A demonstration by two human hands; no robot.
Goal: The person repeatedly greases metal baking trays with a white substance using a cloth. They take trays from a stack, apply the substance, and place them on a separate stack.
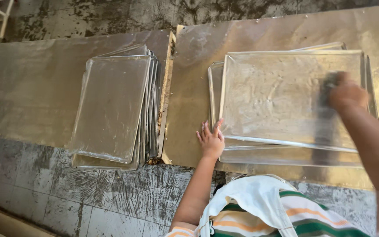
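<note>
A long table (36, 87) clad in dull grey sheet metal runs across the view, two sheets meeting at a raised seam near its middle, above a wet, streaked tile floor (110, 197). On the right half, close to the near edge, lies a wide shallow silver metal baking tray (277, 96) on top of a few more trays fanned out beneath it, so the top one sits flat and can be worked on. The person's left hand (210, 141) lies flat with fingers spread on the table, touching the top tray's near left corner, apparently bracing it against sliding. The right hand (347, 94), blurred by motion, is closed around a dark scrubbing pad (330, 83) pressed to the tray's right side; how tightly the grip closes cannot be told. Left of the seam a taller stack of rectangular silver trays (115, 105) overhangs the near table edge slightly. Bare table lies open to the far left and along the far edge
</note>
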